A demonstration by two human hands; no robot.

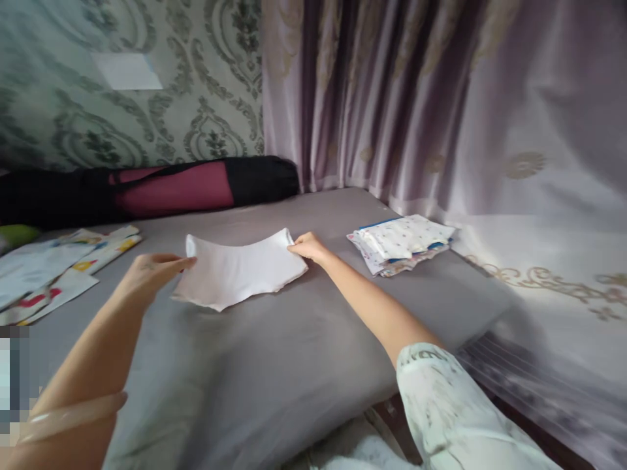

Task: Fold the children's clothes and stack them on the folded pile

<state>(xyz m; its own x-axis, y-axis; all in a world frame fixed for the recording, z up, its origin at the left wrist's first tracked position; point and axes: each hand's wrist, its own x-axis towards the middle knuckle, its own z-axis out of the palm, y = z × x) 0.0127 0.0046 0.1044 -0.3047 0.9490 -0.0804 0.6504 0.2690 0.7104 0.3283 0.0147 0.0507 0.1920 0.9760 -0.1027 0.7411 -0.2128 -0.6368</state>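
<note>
A folded piece of white cloth (240, 267) is stretched between my two hands, just over the grey bed sheet (274, 352). My left hand (159, 271) pinches its left edge between thumb and fingers. On the other side, my right hand (309, 248) grips the right edge the same way. The cloth sags a little in the middle, and its lower edge is wavy. Whether that lower edge touches the sheet, I cannot tell. What kind of garment or cloth it is does not show.
At the right lies a stack of folded printed cloths (404, 241). Loose white clothes with coloured prints (73, 261) spread at the left. A long black and maroon bag (171, 186) lies along the wall. Purple curtains (362, 98) hang beyond the bed's right edge.
</note>
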